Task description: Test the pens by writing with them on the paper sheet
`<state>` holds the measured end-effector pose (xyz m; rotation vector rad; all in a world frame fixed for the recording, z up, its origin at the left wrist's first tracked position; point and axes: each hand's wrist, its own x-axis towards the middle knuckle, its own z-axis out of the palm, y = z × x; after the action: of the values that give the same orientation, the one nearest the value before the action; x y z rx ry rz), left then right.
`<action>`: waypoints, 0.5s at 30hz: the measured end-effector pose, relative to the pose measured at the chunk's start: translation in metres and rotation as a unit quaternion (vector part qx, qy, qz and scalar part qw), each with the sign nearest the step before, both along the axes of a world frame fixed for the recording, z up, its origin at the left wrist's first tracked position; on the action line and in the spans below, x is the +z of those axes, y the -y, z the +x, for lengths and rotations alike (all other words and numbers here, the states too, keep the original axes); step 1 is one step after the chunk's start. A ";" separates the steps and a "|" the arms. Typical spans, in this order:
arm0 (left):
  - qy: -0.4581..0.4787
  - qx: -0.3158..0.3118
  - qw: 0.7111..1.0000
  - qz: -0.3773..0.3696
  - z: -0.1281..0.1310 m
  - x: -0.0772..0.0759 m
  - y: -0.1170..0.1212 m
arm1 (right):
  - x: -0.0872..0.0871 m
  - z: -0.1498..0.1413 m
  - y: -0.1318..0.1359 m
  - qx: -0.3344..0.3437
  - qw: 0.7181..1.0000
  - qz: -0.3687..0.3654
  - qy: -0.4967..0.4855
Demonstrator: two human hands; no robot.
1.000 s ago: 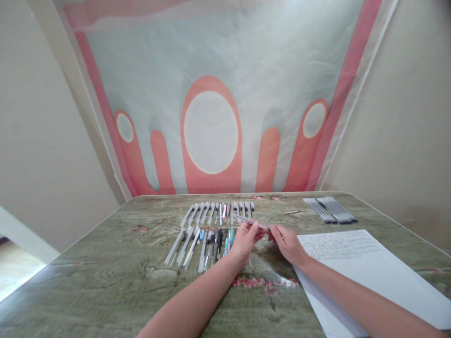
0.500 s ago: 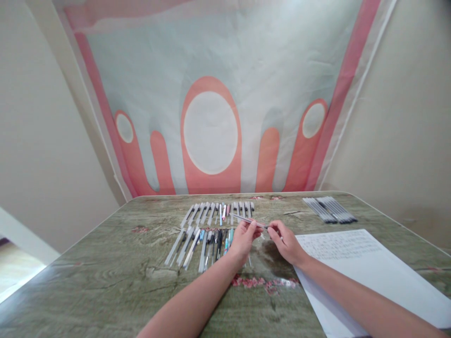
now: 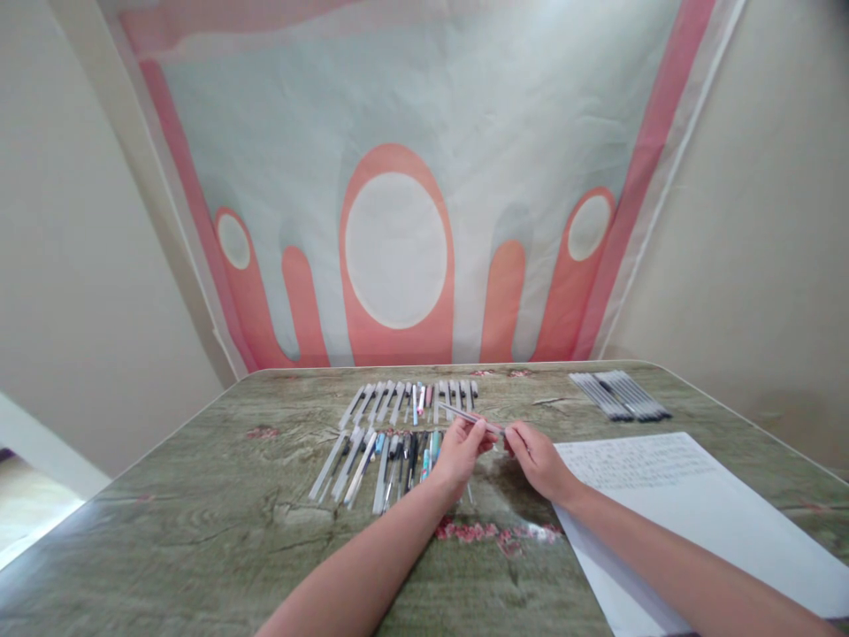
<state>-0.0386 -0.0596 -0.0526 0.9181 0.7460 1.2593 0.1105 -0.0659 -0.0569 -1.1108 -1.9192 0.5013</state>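
My left hand (image 3: 462,456) is closed around a slim, clear-barrelled pen (image 3: 462,414), which slants up to the left out of its fingers. At the pen's near end, my right hand (image 3: 536,458) pinches with thumb and forefinger; the fingertips cover that tip. Left of the left hand lies a front row of pens and parts (image 3: 362,469), with pale barrels and black, white and blue pieces. Behind it runs a back row of pale barrels and pens (image 3: 378,402), several with dark ends and a few coloured ones in the middle.
A sheet of paper with handwriting (image 3: 690,531) lies under my right forearm. Beyond it, a group of clear pens with dark ends (image 3: 620,395) sits side by side. The wood-patterned table (image 3: 199,522) meets a wall with a pink and grey hanging (image 3: 398,106).
My right fingers loosened slightly at the pen's end half a second ago and are now closed on it again. The left hand keeps its hold, and the rows lie unchanged.
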 end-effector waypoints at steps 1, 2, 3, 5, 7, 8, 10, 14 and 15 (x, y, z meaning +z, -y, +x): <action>-0.003 0.002 1.000 -0.002 0.000 0.000 0.000 | 0.000 0.000 0.000 0.005 1.000 -0.008 -0.001; -0.003 0.004 1.000 -0.002 0.000 0.000 0.000 | 0.001 0.001 0.000 0.008 1.000 -0.017 -0.006; -0.001 0.007 1.000 0.000 0.000 0.000 0.000 | 0.001 0.001 0.001 0.010 1.000 -0.023 -0.013; 0.007 0.013 1.000 0.005 0.000 0.000 0.000 | 0.001 0.001 0.001 0.006 0.999 -0.027 -0.028; 0.012 0.011 1.000 0.011 0.000 0.000 0.000 | 0.001 0.000 0.001 0.002 0.999 -0.019 -0.033; 0.012 0.008 1.000 0.010 0.000 0.000 0.000 | 0.001 0.000 0.001 0.002 0.999 -0.015 -0.030; 0.007 0.004 1.000 0.004 0.000 -0.001 0.000 | 0.001 0.000 0.000 0.006 1.000 -0.010 -0.016; 0.005 0.016 1.000 -0.007 0.001 -0.001 0.000 | -0.001 0.001 -0.001 0.013 1.000 -0.021 -0.007; 0.008 0.019 1.000 -0.003 0.001 -0.001 0.000 | -0.001 0.001 -0.001 0.010 1.000 -0.023 -0.009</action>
<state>-0.0377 -0.0595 -0.0534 0.8912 0.7578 1.2955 0.1113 -0.0653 -0.0579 -1.1120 -1.9134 0.5673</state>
